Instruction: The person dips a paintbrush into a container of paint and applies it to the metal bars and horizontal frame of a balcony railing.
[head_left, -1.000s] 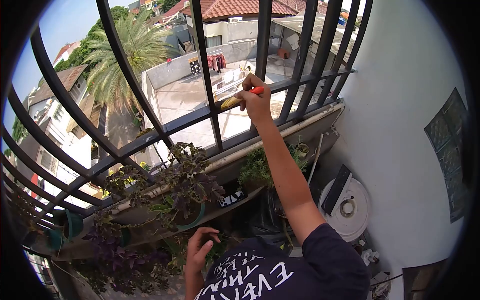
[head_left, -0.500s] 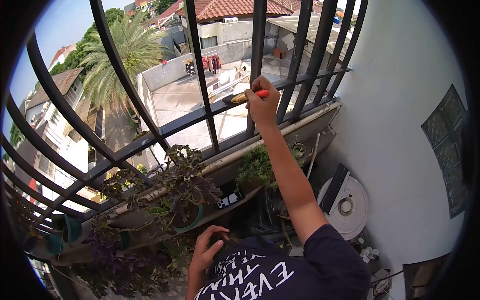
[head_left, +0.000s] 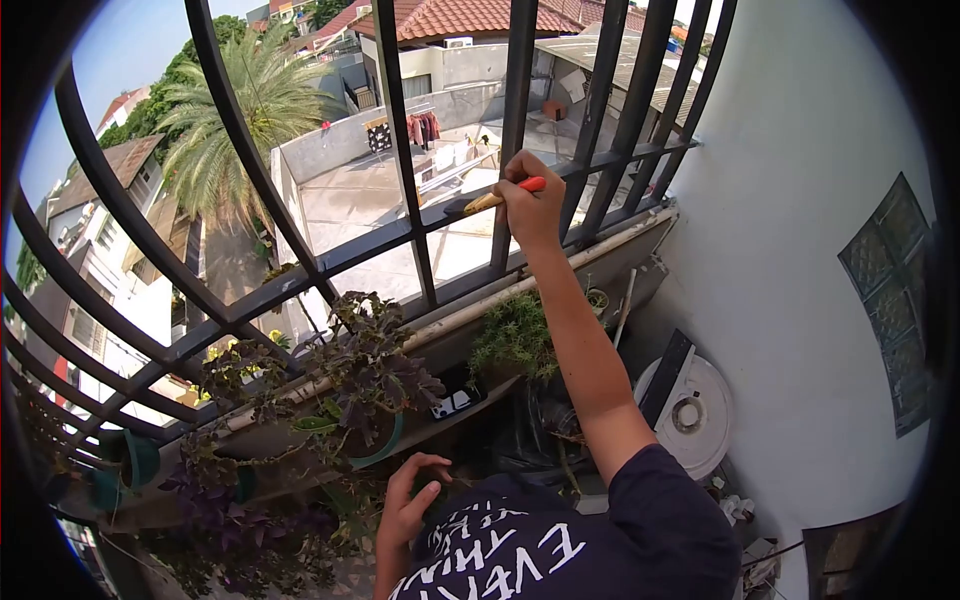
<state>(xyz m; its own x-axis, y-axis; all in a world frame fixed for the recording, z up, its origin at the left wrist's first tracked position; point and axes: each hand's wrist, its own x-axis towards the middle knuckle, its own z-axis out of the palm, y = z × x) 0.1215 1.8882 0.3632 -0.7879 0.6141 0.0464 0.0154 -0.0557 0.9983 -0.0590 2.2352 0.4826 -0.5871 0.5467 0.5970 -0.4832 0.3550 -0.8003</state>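
Note:
My right hand is closed around a paintbrush with a red-ended, pale wooden handle. The brush's dark bristles rest at the horizontal rail of the black metal railing, between two upright bars. Down by my shirt, my left hand holds nothing, its fingers curved and apart. Nearest to it are a leafy potted plant with dark foliage and a phone-like object on the ledge.
A green bushy plant grows below the railing. At the right, a round white lid-like object leans with a dark flat bar across it, close to the white wall. Green pots hang at the left.
My right hand and the brush have shifted very slightly to the right and down along the rail. My left hand stays nearly where it was.

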